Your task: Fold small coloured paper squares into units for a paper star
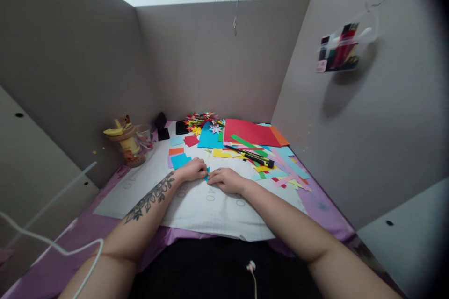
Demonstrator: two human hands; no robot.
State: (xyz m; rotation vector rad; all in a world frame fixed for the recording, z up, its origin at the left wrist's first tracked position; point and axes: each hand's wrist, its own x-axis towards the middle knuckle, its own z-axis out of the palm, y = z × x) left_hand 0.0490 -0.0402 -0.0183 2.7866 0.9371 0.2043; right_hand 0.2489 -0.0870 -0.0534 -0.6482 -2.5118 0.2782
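Note:
A small piece of blue paper (206, 177) is pinched between my two hands, low over the white sheet on the table. My left hand (193, 169) has its fingers closed on the paper's left side. From the right, my right hand (226, 179) presses its fingertips on the same piece. How the paper is folded is hidden by my fingers. Just left of my left hand lie blue paper squares (180, 160), with an orange piece (176, 151) behind them.
A black-and-yellow cutter knife (258, 158) lies among paper strips (287, 168) at right. Red sheets (245, 131) and folded paper stars (203, 119) are at the back. A yellow-brown pot (128, 142) stands left. Grey panels (217, 56) enclose the table.

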